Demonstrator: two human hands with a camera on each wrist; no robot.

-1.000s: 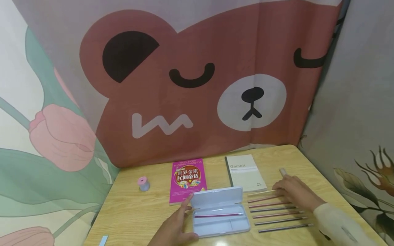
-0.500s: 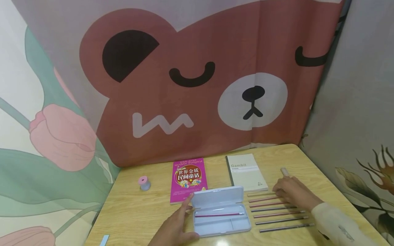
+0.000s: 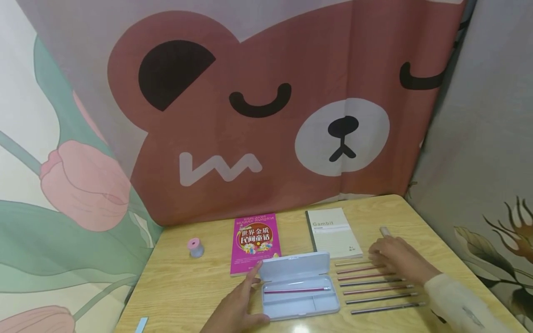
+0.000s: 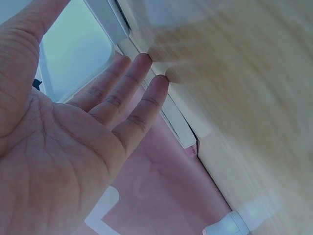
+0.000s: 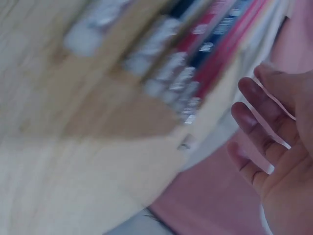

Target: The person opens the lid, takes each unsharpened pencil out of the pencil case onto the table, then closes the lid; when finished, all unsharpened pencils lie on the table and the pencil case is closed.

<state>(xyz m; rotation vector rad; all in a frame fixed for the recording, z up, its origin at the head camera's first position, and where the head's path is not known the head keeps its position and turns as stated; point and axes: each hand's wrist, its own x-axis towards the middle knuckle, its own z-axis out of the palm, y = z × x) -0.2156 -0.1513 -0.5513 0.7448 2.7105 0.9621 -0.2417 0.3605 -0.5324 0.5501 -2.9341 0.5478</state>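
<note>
My left hand (image 3: 238, 301) is at the left side of an open pale-blue pencil case (image 3: 287, 312), index finger at the lid and thumb by the front corner. In the left wrist view its fingers (image 4: 139, 117) are extended. A magenta pencil (image 3: 296, 291) lies in the case's long compartment. My right hand (image 3: 401, 260) hovers over the far end of a row of several pencils (image 3: 381, 296) right of the case. The right wrist view shows its fingers (image 5: 254, 132) loosely bent with nothing between them, beside the pencils' eraser ends (image 5: 166, 73). The hand hides part of the farthest pencils.
A magenta book (image 3: 250, 266) lies behind the case, and a cream notebook (image 3: 335, 236) stands out to its right. A small pale block (image 3: 384, 231) is just beyond my right hand. At left are a pink-and-blue cylinder (image 3: 195, 248) and a light-blue strip (image 3: 141, 325).
The farthest pencil, tilted slightly one second ago, now lies closer to parallel with the others. My right hand has shifted very little; the left hand stays at the case.
</note>
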